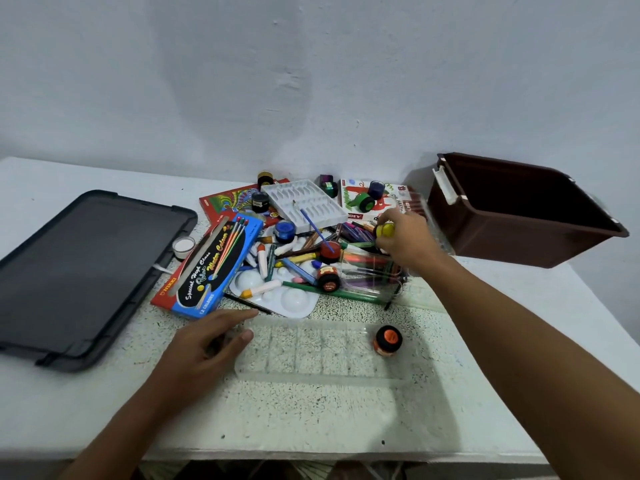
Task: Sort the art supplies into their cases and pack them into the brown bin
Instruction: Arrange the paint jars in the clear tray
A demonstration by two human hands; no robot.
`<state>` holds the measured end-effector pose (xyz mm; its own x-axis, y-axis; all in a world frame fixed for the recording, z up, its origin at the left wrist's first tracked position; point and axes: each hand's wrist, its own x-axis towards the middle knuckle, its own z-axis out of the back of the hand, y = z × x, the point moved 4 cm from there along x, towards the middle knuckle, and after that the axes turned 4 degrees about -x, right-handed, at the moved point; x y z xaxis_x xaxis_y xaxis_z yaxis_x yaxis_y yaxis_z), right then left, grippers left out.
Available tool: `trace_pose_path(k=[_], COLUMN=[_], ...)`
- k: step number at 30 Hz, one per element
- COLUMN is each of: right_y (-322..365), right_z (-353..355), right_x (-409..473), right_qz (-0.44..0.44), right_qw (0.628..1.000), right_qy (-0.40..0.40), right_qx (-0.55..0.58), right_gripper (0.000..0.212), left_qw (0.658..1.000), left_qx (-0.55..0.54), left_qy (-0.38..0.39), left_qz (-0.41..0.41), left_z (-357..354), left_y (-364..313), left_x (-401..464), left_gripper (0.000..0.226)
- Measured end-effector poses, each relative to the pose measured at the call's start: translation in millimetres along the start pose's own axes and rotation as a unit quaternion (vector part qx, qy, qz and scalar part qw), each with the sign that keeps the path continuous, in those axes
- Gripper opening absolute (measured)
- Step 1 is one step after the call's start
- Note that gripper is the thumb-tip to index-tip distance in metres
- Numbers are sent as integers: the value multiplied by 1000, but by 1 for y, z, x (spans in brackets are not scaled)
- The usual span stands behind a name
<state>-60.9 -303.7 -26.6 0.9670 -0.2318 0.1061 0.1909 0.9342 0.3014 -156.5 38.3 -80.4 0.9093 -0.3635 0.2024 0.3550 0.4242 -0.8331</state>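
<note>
A: Where are the hands?

B: The right hand point(403, 239) reaches to the far pile, fingers curled round a small yellow paint pot point(385, 230). The left hand point(207, 344) rests at the left end of a clear plastic compartment tray point(311, 355), thumb on its edge and fingers loosely bent — gripping nothing that I can see.

A: And the supplies?

B: A small orange-lidded paint pot point(388, 340) sits in the tray's right end. The brown plastic bin point(519, 211) stands far right — a black flat lid point(79, 271) lies left.

Clear tray point(311, 355): lying flat near the table's front, holding one orange-capped jar point(388, 340).
Brown bin point(519, 209): sitting open, far right.
</note>
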Motion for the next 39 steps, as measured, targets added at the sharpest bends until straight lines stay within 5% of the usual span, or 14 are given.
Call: trace_pose_path(k=[3,6,12,24,39], right_y=[12,22,24,12,15], right_z=[19,36,40,18,14], right_x=[-18,-48,-115,-173,-171], right_qz=[59,103,135,213,202], right_qw=[997,993,976,954,945], right_qy=[-4,41,137,209,250], right_qx=[56,47,106,26,-64], right_gripper=[52,74,40,43,42], left_qw=[1000,999,998,997,998], left_qx=[-2,9,26,47,38], left_qy=[0,23,49,58,59], left_qz=[-6,-22,-13,-22,-3], left_z=[0,0,0,-4,-3], left_y=[-1,-6,-5,-7,-7], left_x=[0,-1,-2,-5,-5], left_gripper=[30,55,88,94,96])
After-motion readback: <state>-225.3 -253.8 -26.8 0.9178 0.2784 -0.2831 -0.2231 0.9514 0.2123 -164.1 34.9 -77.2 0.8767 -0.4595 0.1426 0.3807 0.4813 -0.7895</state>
